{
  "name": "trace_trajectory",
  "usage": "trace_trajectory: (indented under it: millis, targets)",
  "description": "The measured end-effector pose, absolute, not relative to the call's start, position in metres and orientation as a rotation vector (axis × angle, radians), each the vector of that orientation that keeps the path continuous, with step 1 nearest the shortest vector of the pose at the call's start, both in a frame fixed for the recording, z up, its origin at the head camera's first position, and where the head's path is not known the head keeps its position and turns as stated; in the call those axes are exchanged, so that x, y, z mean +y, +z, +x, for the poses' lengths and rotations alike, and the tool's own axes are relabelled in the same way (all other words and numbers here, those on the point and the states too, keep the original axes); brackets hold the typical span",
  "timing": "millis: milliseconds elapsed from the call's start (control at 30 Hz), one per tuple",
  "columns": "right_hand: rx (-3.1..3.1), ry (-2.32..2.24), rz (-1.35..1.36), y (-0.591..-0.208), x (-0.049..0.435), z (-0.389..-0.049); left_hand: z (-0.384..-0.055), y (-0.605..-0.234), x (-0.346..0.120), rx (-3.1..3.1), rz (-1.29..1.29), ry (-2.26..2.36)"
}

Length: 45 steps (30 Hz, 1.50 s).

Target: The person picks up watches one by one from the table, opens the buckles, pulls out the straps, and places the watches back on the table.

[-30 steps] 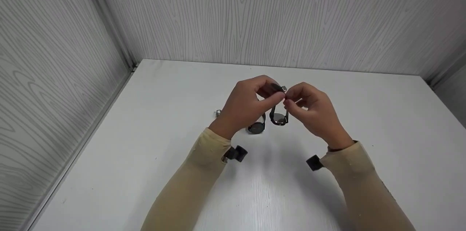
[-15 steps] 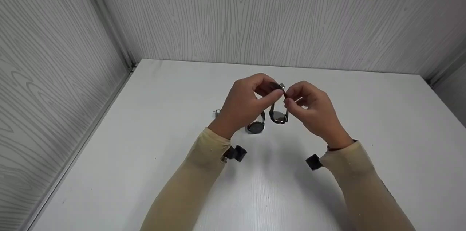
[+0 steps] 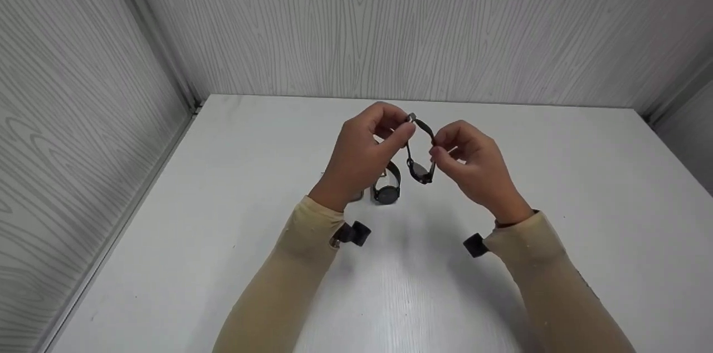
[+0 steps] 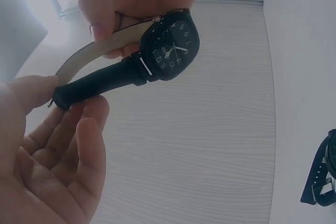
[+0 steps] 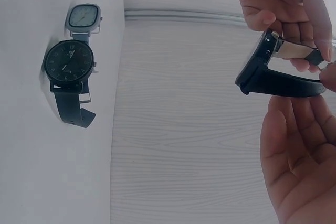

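A black wristwatch (image 3: 419, 171) with a squarish dial hangs in the air between both hands, its strap looped upward. My left hand (image 3: 365, 147) pinches the strap's upper end by the metal buckle (image 3: 411, 117). My right hand (image 3: 470, 161) pinches the other side of the strap, lower down. In the left wrist view, the watch's dial (image 4: 170, 45) faces the camera, and the strap's pale inner side shows. In the right wrist view, the watch (image 5: 257, 64) is seen edge-on. The fingertips of my left hand partly cover the strap end.
On the white table (image 3: 223, 258) below stand a black round watch (image 3: 387, 195) and a grey square watch (image 5: 84, 15), the latter mostly behind my left hand in the head view. A wood-grain panel (image 3: 356, 30) rises at the back, another (image 3: 61, 147) at the left.
My left hand has moved up and left with the buckle end, away from the right hand. The strap loop has spread wider and the dial has tilted. My right hand has barely moved.
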State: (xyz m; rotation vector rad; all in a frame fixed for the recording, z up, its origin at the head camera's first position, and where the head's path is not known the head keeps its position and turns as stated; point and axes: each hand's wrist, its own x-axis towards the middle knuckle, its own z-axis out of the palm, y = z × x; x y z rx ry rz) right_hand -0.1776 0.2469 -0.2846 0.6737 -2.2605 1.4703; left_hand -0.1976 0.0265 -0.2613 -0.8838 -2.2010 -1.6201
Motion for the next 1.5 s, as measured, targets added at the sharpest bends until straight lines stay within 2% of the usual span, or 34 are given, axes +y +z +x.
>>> trace_trajectory:
  millis: [200, 567, 1067, 1500]
  targets:
    - [-2.132, 1.529, 0.683, -0.285, 0.244, -0.181, -0.196, -0.260, 0.024, -2.214, -0.883, -1.587]
    - [-1.947, 1.230, 0.743, -0.289, 0.244, -0.184, -0.197, -0.262, 0.025, -2.277, -0.902, -1.508]
    - [-2.144, 0.980, 0.665, -0.301, 0.246, -0.188, -0.200, -0.270, 0.029, -2.397, -0.944, -1.430]
    - [-2.447, 1.054, 0.614, -0.310, 0.244, -0.196, -0.210, -0.294, 0.039, -2.560, -0.768, -1.335]
